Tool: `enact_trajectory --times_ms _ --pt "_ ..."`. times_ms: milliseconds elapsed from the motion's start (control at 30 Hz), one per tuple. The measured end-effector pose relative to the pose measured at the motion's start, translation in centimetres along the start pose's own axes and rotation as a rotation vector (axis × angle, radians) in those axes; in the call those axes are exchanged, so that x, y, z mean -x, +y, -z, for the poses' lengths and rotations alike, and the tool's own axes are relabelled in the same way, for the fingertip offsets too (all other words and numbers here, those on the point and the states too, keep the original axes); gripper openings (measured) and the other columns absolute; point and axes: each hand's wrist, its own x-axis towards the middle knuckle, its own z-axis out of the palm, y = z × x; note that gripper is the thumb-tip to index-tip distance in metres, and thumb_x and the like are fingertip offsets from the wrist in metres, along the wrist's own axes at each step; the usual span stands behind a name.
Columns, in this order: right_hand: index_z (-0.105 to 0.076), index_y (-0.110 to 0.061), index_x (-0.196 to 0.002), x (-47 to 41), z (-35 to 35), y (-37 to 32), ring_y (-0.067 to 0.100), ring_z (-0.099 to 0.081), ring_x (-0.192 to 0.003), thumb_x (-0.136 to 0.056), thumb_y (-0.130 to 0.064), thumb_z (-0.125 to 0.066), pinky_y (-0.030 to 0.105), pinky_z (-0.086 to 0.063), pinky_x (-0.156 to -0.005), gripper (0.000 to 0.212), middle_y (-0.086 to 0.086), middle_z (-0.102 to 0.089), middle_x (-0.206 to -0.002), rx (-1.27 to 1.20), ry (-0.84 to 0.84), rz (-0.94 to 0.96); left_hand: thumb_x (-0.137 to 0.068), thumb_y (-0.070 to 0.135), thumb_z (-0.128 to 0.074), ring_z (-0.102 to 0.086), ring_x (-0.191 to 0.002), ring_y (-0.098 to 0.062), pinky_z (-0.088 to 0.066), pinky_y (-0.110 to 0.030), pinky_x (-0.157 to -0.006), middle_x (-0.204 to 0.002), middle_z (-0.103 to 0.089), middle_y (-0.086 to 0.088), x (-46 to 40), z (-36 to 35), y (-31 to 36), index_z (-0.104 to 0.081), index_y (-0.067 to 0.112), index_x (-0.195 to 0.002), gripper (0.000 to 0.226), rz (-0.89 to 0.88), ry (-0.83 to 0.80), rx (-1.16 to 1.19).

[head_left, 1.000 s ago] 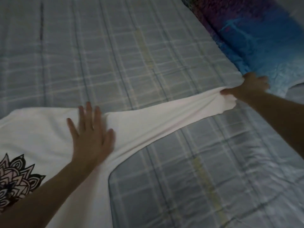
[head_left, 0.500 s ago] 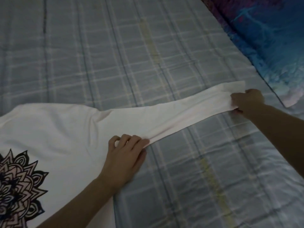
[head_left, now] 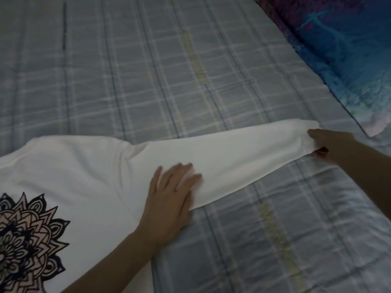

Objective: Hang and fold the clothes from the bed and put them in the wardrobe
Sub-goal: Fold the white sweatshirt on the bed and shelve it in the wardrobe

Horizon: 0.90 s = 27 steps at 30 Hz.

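A white long-sleeved top (head_left: 88,174) with a black and pink mandala print (head_left: 23,235) lies flat on the bed at the left. Its sleeve (head_left: 243,157) stretches out to the right. My left hand (head_left: 169,199) lies flat with straight fingers on the sleeve near the armpit and is blurred by motion. At the far end of the sleeve, my right hand (head_left: 330,146) pinches the cuff between thumb and fingers.
The bed is covered by a grey-blue checked bedspread (head_left: 169,70). A blue and purple patterned pillow (head_left: 347,49) lies at the upper right, just beyond the cuff.
My left hand went from curled at the sleeve's lower edge to flat on the sleeve. The sleeve now lies wider and smoother. My right hand keeps its hold on the cuff.
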Motion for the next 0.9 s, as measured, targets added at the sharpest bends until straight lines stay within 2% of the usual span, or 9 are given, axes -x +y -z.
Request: enact_trajectory --times_ms 100,200,300,367,433,533,633,733,900 --pt "-0.06 -0.008 -0.081 0.8 0.0 0.2 0.021 -0.062 -0.07 -0.076 -0.011 -0.078 0.043 -0.058 -0.071 0.018 0.014 -0.065 -0.104 0.085 0.055 0.11 -0.1 0.046 -0.026 -0.005 -0.151 -0.027 -0.006 -0.059 -0.117 -0.164 -0.011 0.001 0.5 -1.2 0.7 -0.024 0.034 -0.154 0.055 0.202 -0.086 -0.106" --pt "-0.07 -0.008 -0.099 3.8 -0.8 -0.4 0.022 -0.063 -0.078 -0.073 -0.021 -0.071 0.026 -0.055 -0.059 0.03 0.009 -0.068 -0.093 0.23 0.21 0.432 -0.097 0.053 -0.024 0.004 -0.151 -0.024 0.0 -0.059 -0.117 -0.164 -0.004 0.005 0.5 -2.0 0.3 -0.018 0.039 -0.154 0.059 0.213 -0.197 -0.085" --pt "-0.067 -0.011 -0.094 9.6 -3.7 -0.6 0.021 -0.061 -0.077 -0.075 -0.027 -0.065 0.033 -0.048 -0.066 0.025 0.006 -0.064 -0.082 0.261 0.103 0.716 -0.095 0.058 -0.019 0.017 -0.149 -0.013 0.017 -0.046 -0.115 -0.161 0.009 0.018 -0.5 -0.6 -0.6 -0.013 0.052 -0.149 0.055 0.257 -0.272 0.103" --pt "-0.062 -0.014 -0.088 14.8 -6.3 0.1 0.014 -0.056 -0.07 -0.082 -0.024 -0.065 0.026 -0.042 -0.065 0.012 0.002 -0.061 -0.077 0.299 -0.036 0.881 -0.102 0.046 -0.028 -0.001 -0.15 -0.012 0.008 -0.038 -0.117 -0.16 -0.015 0.016 -1.8 2.0 -0.5 -0.038 0.043 -0.144 0.043 0.397 -0.313 0.402" --pt "-0.06 -0.015 -0.083 21.0 -8.9 1.4 0.003 -0.053 -0.062 -0.085 -0.021 -0.065 0.015 -0.04 -0.06 0.008 -0.003 -0.06 -0.071 0.283 -0.198 1.008 -0.104 0.04 -0.036 -0.044 -0.133 -0.018 -0.024 -0.029 -0.11 -0.137 -0.057 0.003 -2.7 6.9 -0.1 -0.065 0.022 -0.123 0.039 0.703 -0.158 1.045" --pt "-0.06 -0.021 -0.083 29.7 -12.8 4.6 0.001 -0.058 -0.068 -0.086 -0.02 -0.066 0.009 -0.04 -0.059 0.006 -0.01 -0.063 -0.072 0.268 -0.407 1.101 -0.095 0.064 -0.032 -0.067 -0.099 -0.025 -0.049 -0.038 -0.088 -0.107 -0.073 -0.005 -1.4 13.4 -1.8 -0.07 0.017 -0.108 0.062 0.859 -0.074 1.571" --pt "-0.061 -0.031 -0.098 37.1 -16.3 8.7 -0.004 -0.061 -0.082 -0.085 -0.024 -0.067 0.012 -0.047 -0.071 0.015 -0.019 -0.066 -0.086 0.389 -0.687 1.14 -0.087 0.066 -0.047 -0.066 -0.089 -0.022 -0.049 -0.036 -0.086 -0.092 -0.073 -0.002 3.2 17.2 -4.7 -0.071 0.018 -0.092 0.054 0.831 -0.065 1.527" --pt "-0.055 -0.032 -0.123 42.1 -18.3 13.1 -0.003 -0.059 -0.102 -0.085 -0.027 -0.065 0.02 -0.05 -0.089 0.039 -0.021 -0.063 -0.112 0.533 -1.012 1.19 -0.091 0.038 -0.064 -0.07 -0.088 -0.025 -0.055 -0.035 -0.08 -0.093 -0.074 -0.008 9.2 18.4 -9.0 -0.071 0.01 -0.095 0.029 0.889 0.09 1.451" --pt "-0.05 -0.017 -0.133 42.0 -19.9 17.5 0.017 -0.046 -0.123 -0.078 -0.002 -0.061 0.031 -0.042 -0.101 0.058 0.0 -0.048 -0.138 0.757 -0.747 1.461 -0.093 0.018 -0.063 -0.068 -0.106 -0.026 -0.055 -0.042 -0.092 -0.113 -0.072 -0.009 16.4 20.0 -16.9 -0.062 0.01 -0.125 0.033 1.053 0.297 1.415"
